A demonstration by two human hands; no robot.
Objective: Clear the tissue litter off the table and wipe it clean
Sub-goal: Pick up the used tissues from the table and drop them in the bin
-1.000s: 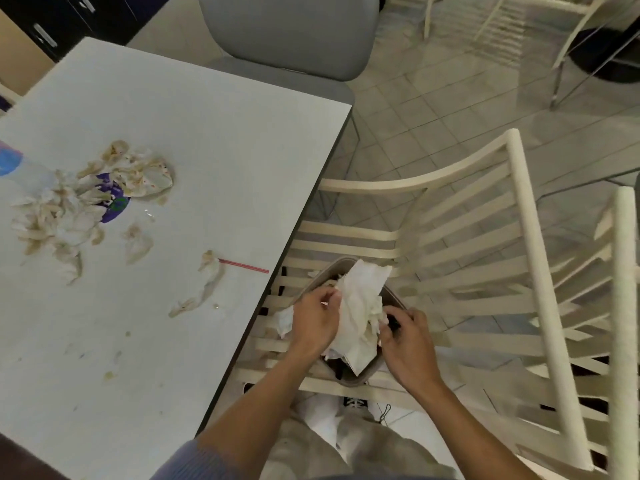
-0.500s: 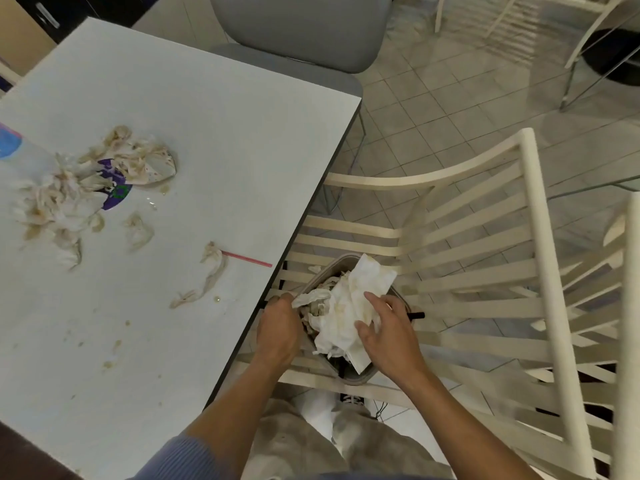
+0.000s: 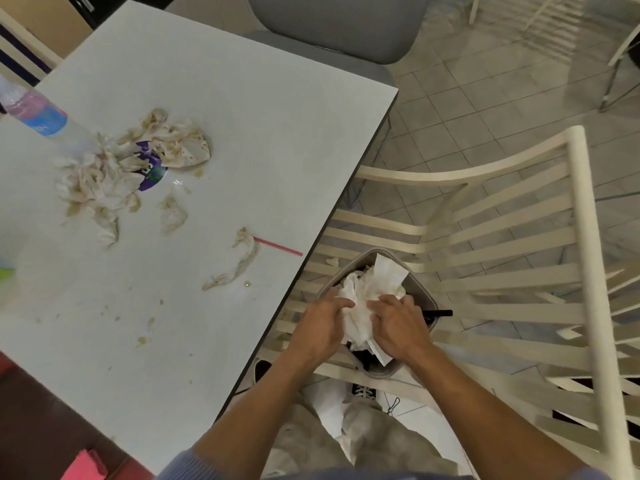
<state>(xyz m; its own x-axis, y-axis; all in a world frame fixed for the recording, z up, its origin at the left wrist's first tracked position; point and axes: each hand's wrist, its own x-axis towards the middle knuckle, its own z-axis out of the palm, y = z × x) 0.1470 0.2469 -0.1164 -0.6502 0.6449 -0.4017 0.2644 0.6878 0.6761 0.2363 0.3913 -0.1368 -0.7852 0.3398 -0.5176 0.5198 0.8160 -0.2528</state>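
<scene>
While both hands, left hand (image 3: 323, 320) and right hand (image 3: 398, 323), press their grip around the soft, light tissue wad (image 3: 363, 299) in the bin (image 3: 420, 299), it should compress easily.

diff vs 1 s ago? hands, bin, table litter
Both hands came together on top of the tissue wad: left hand and right hand now press it down into the bin. Tissue pile, red straw and bottle on the table unchanged.
</scene>
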